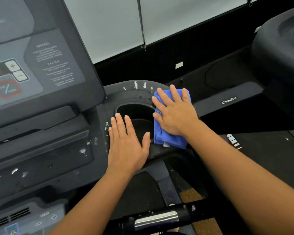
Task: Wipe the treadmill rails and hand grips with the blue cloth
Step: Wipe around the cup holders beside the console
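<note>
The blue cloth (168,139) lies folded on the black treadmill console, on the right rim of a round cup holder (136,112). My right hand (175,114) lies flat on the cloth with straight fingers and presses it down. Left of it, my left hand (127,146) rests flat, fingers straight, on the cup holder's near left rim, holding nothing. A black hand grip bar with a silver metal sensor plate (157,218) crosses the bottom of the view. White flecks of dirt dot the console surface around the cup holder.
The treadmill's control panel (37,68) with plus, minus and stop buttons rises at the left. A neighbouring treadmill's black rail marked "impulse" (229,100) runs behind the cloth, its console (278,53) at the far right. A window blind hangs behind.
</note>
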{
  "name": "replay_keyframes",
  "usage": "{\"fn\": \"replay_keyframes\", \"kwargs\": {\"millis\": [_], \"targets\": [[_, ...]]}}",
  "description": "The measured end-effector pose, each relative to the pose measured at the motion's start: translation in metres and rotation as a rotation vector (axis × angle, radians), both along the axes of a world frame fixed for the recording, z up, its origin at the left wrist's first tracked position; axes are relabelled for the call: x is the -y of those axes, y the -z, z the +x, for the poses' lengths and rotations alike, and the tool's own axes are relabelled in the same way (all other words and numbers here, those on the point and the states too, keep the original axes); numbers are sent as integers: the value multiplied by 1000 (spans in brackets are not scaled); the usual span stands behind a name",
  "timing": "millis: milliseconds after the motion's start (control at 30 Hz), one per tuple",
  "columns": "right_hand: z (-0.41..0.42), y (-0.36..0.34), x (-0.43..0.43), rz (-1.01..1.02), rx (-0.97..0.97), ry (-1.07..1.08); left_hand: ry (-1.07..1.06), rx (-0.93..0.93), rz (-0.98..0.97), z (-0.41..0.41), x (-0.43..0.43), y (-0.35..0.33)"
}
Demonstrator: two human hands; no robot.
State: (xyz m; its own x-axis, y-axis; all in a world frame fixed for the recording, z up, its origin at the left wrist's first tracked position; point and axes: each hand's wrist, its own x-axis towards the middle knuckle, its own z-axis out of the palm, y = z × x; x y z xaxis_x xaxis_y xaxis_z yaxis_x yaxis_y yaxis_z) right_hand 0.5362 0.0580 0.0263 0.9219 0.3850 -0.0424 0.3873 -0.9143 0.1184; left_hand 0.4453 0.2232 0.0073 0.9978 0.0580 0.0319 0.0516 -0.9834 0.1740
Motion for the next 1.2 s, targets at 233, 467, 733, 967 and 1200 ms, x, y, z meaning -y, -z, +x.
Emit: {"fn": "replay_keyframes", "kwargs": {"millis": [233,467,733,967,1200], "targets": [[-18,-1,33,103,-13,-97,-5,12,6,-1,1,-1],[24,-5,-19,-27,-27,-140,-8,-11,9,1,1,-1],[-18,11,17,277,362,76,-10,2,-12,-1,2,-4],[-34,15,-9,188,112,202,-11,-25,2,-2,1,-7],[31,0,-25,153,-20,226,-19,-34,7,-2,2,-6]]}}
